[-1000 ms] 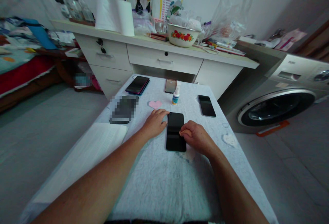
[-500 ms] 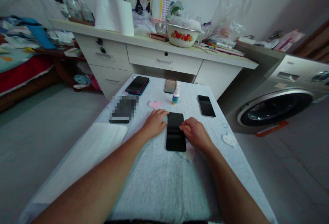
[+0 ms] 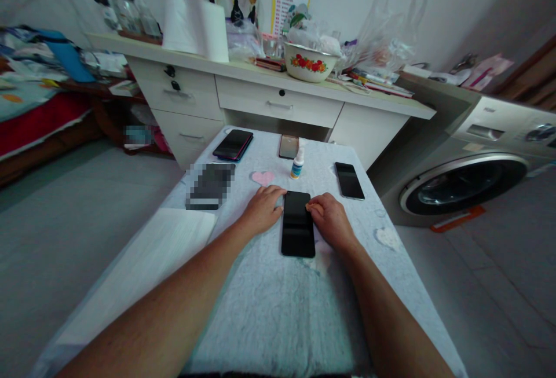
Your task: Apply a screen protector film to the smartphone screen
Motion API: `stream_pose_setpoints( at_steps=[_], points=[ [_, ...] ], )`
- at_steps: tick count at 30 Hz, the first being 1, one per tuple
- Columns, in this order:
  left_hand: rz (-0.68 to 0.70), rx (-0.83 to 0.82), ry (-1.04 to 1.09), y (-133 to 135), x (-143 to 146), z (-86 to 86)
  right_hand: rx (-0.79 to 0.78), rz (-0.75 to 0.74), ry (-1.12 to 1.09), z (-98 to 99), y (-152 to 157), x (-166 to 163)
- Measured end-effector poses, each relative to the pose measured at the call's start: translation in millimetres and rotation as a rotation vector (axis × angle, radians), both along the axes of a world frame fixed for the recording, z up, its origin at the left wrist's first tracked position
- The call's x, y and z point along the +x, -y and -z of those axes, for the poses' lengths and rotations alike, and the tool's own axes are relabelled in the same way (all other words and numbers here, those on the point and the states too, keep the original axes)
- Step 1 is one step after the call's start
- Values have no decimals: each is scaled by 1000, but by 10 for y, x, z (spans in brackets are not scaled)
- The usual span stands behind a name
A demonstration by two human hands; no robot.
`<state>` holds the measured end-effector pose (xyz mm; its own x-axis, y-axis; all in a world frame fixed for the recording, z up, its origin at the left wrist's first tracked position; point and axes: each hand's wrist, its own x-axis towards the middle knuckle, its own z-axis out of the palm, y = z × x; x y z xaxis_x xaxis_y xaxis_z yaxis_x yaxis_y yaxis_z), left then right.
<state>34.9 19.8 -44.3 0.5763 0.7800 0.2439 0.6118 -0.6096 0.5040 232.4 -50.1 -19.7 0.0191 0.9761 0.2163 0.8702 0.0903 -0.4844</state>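
A black smartphone (image 3: pixel 297 230) lies flat on the table, screen up, between my two hands. My left hand (image 3: pixel 264 209) holds its left edge, with a fingertip at the upper left corner and the thumb lower on the side. Over the upper right edge, my right hand (image 3: pixel 330 216) is curled with its fingers pressed together; whatever they may hold is hidden. Beyond the phone stand a small white spray bottle (image 3: pixel 297 165) with a blue and yellow label and a flat pink heart (image 3: pixel 263 178).
Another phone (image 3: pixel 349 181) lies at the right, and stacked dark devices (image 3: pixel 233 144) at the far left. Near the back edge is a brownish phone case (image 3: pixel 289 146). A white sheet (image 3: pixel 174 245) covers the table's left side. Behind are a cabinet (image 3: pixel 278 103) and a washing machine (image 3: pixel 473 152).
My right hand has slid slightly up and to the right along the phone's edge. My left hand and the phone keep their places relative to each other.
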Motion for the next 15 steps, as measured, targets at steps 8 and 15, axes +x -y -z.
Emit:
stream_pose_setpoints(
  at_steps=[8,15],
  points=[
    [4,5,2,1,-3,15,-9,-26,8,-7,20,-2],
    [-4,-7,-21,2,1,1,-84,-116,14,-73,111,-10]
  ],
)
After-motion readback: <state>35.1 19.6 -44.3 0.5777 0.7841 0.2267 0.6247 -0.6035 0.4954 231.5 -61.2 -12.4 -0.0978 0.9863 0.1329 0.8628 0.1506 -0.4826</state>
